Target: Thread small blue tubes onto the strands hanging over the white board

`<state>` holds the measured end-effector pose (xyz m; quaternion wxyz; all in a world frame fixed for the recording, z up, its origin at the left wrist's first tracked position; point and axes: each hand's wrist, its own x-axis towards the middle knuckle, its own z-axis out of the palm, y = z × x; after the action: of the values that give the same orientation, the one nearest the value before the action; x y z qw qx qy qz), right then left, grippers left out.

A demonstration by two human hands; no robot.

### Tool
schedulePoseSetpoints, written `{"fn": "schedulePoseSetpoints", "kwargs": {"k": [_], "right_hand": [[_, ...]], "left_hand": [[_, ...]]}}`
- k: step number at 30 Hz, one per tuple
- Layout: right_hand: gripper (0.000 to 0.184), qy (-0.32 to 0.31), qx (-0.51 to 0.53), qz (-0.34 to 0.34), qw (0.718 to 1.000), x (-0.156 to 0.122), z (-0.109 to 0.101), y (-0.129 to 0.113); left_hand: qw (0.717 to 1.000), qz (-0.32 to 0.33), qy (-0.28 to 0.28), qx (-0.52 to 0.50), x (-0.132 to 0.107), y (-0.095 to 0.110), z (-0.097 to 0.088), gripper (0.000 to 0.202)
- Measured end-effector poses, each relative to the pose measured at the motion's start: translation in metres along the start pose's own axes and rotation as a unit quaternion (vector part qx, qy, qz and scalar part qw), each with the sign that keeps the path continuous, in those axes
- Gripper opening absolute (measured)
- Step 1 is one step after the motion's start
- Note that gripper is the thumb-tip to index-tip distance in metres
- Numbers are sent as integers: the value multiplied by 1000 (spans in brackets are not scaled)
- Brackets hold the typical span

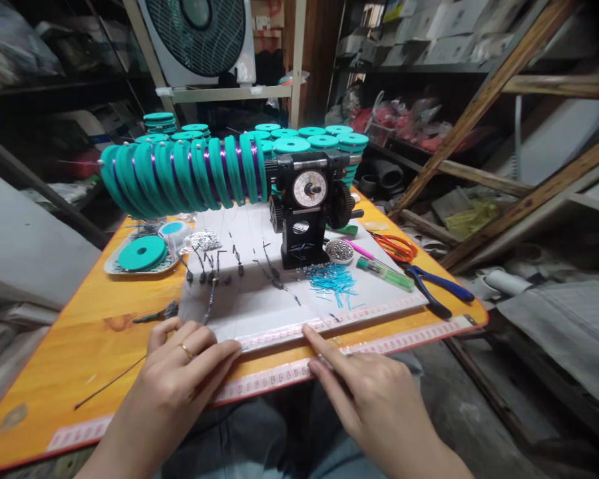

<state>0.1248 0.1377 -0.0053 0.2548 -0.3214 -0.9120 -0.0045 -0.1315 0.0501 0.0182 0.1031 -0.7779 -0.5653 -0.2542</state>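
My left hand (182, 369), with a gold ring, is at the front edge of the white board (244, 306). Its thumb and index finger press together at the measuring tape strip (279, 336); anything thin between them is too small to make out. My right hand (367, 389) is to the right, its index fingertip touching that strip and its thumb apart below. Thin lines hang over the board from a row of green foam spools (184, 174), some wound with purple line. Small dark fishing-rig pieces (274, 273) lie along these lines.
A black winding machine (303, 219) with a dial stands behind the board. Light-blue tube pieces (332, 279), a bowl of metal bits (339, 251), a green-handled cutter (385, 274) and blue pliers (439, 286) lie right. A tray (114, 266) sits left; a second tape (259, 384) edges the table.
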Motion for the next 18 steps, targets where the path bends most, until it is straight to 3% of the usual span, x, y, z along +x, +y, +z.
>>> {"fn": "schedulePoseSetpoints", "kwargs": {"k": [14,18], "right_hand": [[40,9,-10,-9,1000,1,1,1],[39,30,-13,-20,999,1,-6,-5]], "left_hand": [[1000,-11,-8,17,5,4,-4,14],[998,-27,49,4,5,16,-4,17]]}}
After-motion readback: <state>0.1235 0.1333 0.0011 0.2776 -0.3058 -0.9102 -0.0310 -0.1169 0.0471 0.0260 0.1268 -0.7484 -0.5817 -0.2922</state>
